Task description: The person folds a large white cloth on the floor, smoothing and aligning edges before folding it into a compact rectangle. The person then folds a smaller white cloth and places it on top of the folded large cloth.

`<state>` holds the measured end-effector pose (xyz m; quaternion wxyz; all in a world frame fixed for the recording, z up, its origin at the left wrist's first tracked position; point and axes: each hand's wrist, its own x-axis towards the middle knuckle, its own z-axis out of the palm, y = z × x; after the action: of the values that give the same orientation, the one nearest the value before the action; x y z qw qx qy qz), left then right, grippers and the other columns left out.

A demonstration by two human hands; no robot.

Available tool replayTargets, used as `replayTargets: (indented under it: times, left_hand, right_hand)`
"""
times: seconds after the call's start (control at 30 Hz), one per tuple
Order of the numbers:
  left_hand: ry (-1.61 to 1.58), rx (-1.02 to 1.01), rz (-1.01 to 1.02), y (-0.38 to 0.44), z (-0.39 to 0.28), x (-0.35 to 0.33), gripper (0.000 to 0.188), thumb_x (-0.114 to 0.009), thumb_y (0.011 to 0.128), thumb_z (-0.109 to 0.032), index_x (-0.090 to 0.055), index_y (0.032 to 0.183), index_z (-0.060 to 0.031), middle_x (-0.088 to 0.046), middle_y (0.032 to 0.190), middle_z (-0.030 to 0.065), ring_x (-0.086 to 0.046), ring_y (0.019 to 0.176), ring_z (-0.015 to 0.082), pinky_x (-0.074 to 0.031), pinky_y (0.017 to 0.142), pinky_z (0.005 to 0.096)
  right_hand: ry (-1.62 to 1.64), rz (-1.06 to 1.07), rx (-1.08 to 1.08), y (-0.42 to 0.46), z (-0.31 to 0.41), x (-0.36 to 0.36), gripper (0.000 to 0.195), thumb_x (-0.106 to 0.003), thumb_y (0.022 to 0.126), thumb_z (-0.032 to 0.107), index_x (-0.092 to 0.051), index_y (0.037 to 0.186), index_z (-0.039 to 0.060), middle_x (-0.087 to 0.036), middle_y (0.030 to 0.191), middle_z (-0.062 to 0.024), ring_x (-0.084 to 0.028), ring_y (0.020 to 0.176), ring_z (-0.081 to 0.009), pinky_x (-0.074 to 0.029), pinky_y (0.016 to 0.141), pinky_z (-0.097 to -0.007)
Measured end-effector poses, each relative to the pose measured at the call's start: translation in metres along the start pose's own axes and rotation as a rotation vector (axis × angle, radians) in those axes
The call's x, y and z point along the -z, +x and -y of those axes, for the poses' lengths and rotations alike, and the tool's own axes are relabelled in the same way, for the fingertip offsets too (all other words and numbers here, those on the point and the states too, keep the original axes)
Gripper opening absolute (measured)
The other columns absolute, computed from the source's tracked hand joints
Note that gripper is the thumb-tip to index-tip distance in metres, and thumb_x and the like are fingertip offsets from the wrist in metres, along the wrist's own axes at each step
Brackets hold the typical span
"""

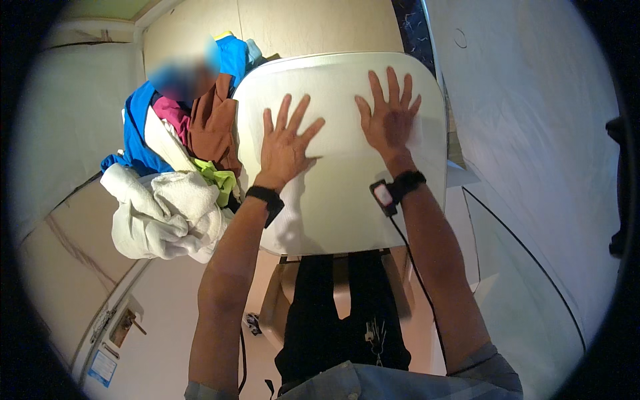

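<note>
Both of my hands are over a white table with rounded corners (340,200), palms down and holding nothing. My left hand (286,150) has its fingers spread on the left half of the tabletop. Farther right and a little farther from me, my right hand (392,120) is spread in the same way. Each wrist wears a black strap; the right strap carries a small device (384,196) with a cable. Close by my left hand, a heap of cloth items rises beside the table, with a brown garment (212,130) nearest the edge.
The heap also holds a white terry cloth (165,210), a blue garment (135,120), a pink cloth (172,114) and a lime-green cloth (220,177). A pale wall (525,100) stands right of the table. A door with a handle (137,325) is at lower left. My legs are under the table's near edge.
</note>
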<state>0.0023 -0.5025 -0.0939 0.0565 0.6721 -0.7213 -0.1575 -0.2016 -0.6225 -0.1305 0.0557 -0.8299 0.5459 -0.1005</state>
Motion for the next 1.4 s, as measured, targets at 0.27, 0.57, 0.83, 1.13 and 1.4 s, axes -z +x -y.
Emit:
replayTargets:
  times: [0.27, 0.57, 0.83, 1.13, 1.4]
  left_hand:
    - [-0.068, 0.045, -0.019, 0.02, 0.015, -0.007, 0.089, -0.093, 0.057, -0.039, -0.058, 0.138, -0.0314, -0.022, 0.166, 0.0068, -0.014, 0.153, 0.0374, -0.017, 0.116, 0.0712]
    - [-0.027, 0.044, 0.0, 0.012, 0.013, 0.004, 0.081, -0.089, 0.065, -0.035, -0.058, 0.139, -0.0343, -0.022, 0.166, 0.0053, -0.013, 0.154, 0.0345, -0.019, 0.12, 0.0654]
    - [0.005, 0.079, -0.137, -0.026, -0.007, -0.003, 0.057, -0.069, 0.085, -0.016, -0.058, 0.139, -0.0278, -0.027, 0.163, 0.0142, -0.023, 0.151, 0.0392, -0.026, 0.115, 0.0653]
    - [-0.586, 0.485, -0.352, -0.218, -0.095, -0.053, 0.042, -0.068, 0.083, -0.009, -0.063, 0.124, -0.0055, -0.061, 0.13, 0.0185, -0.057, 0.123, 0.0365, -0.046, 0.103, 0.0457]
    - [-1.035, 1.029, -0.279, -0.325, -0.081, -0.1, 0.039, -0.071, 0.084, -0.017, -0.068, 0.121, -0.0046, -0.074, 0.107, 0.0151, -0.072, 0.094, 0.0292, -0.057, 0.085, 0.039]
  right_hand:
    - [-0.158, 0.008, 0.031, 0.033, -0.007, -0.031, 0.061, -0.05, 0.097, 0.059, -0.042, 0.152, 0.0331, -0.025, 0.165, -0.005, -0.011, 0.154, -0.0383, -0.018, 0.112, -0.0745]
    - [-0.239, 0.018, 0.012, 0.019, 0.004, -0.019, 0.061, -0.04, 0.104, 0.055, -0.028, 0.158, 0.0298, -0.018, 0.166, -0.0085, -0.017, 0.15, -0.0446, -0.025, 0.11, -0.0758]
    - [-0.185, 0.139, 0.029, 0.016, -0.005, -0.014, 0.064, -0.042, 0.103, 0.054, -0.023, 0.159, 0.0299, -0.015, 0.167, -0.009, -0.014, 0.151, -0.044, -0.026, 0.109, -0.0756]
    - [-0.079, 0.335, -0.108, -0.093, 0.044, 0.007, 0.069, -0.058, 0.098, 0.04, -0.03, 0.158, 0.021, -0.021, 0.165, -0.0159, -0.019, 0.15, -0.0454, -0.024, 0.112, -0.0721]
    - [0.857, 0.347, 0.174, -0.11, 0.307, 0.134, 0.029, -0.073, 0.088, 0.02, -0.069, 0.11, 0.0014, -0.071, 0.103, -0.019, -0.069, 0.094, -0.0322, -0.053, 0.084, -0.042]
